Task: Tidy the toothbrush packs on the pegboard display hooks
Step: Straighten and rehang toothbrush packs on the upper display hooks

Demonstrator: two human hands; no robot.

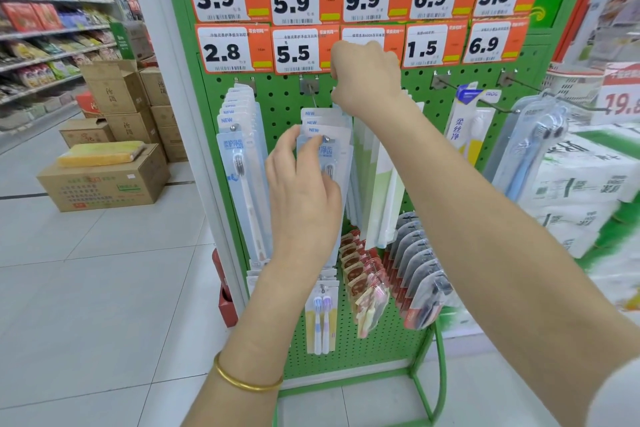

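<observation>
A green pegboard (pixel 436 104) carries rows of hanging toothbrush packs. My left hand (pixel 303 191) rests on the front of a stack of white "NEW" toothbrush packs (pixel 325 130) on the second hook, its fingers pinching the left edge of the front pack. My right hand (pixel 363 74) is raised higher, fingers curled at the top of the third hook, just under the price tags; what it grips is hidden behind it. White and pale green packs (pixel 377 177) hang below that hand. Another stack of packs (pixel 239 135) hangs at the left hook.
Orange price tags (pixel 294 0) cover the board's top. More packs (pixel 467 121) hang on the right hooks, and red and dark packs (pixel 415 270) on the lower row. Cardboard boxes (pixel 104 180) stand on the floor at left. Stacked white cartons (pixel 581 191) sit at right.
</observation>
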